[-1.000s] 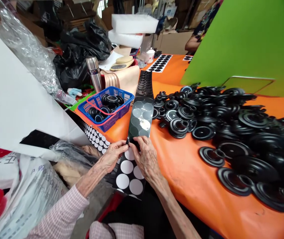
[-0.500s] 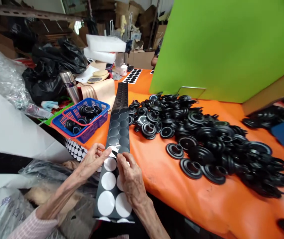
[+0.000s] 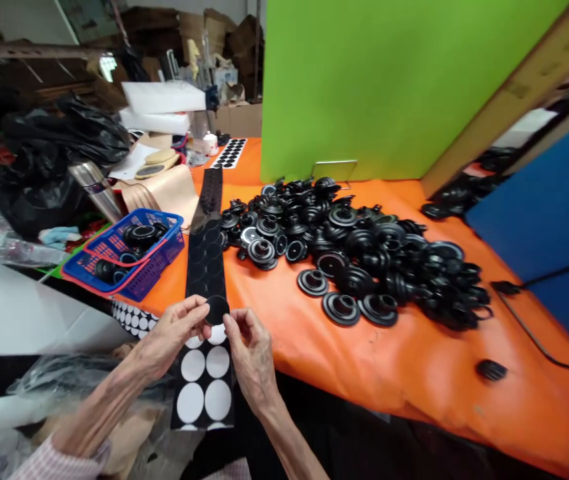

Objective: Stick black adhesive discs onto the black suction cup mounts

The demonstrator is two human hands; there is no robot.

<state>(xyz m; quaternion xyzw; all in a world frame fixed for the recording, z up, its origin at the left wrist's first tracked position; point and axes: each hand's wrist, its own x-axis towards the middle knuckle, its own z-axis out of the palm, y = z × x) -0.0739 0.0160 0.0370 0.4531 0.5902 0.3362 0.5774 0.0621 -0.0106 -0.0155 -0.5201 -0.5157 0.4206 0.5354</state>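
Note:
Between my two hands is a round black sticker [image 3: 217, 311], held up by its edges over a long black sticker strip [image 3: 206, 263]. My left hand [image 3: 180, 331] pinches the disc's left edge with thumb and fingers. On the opposite edge, my right hand [image 3: 250, 347] grips it between thumb and forefinger. Below the hands, the near part of the strip shows white circles [image 3: 217, 400] in two columns; its far part still carries black discs. To the right lies a large heap of black round flanged parts [image 3: 344, 227], some showing a raised stem.
A blue basket [image 3: 152, 270] with black parts stands left of the strip. Behind it are a steel flask [image 3: 95, 190] and black plastic bags [image 3: 49, 173]. A green panel [image 3: 364, 87] rises behind the heap on the orange table cover [image 3: 284, 333]. One black part [image 3: 491, 369] lies apart at right.
The black sticker has come up off the strip and is now held by both hands, facing me. The view has turned to the right, so everything sits further left.

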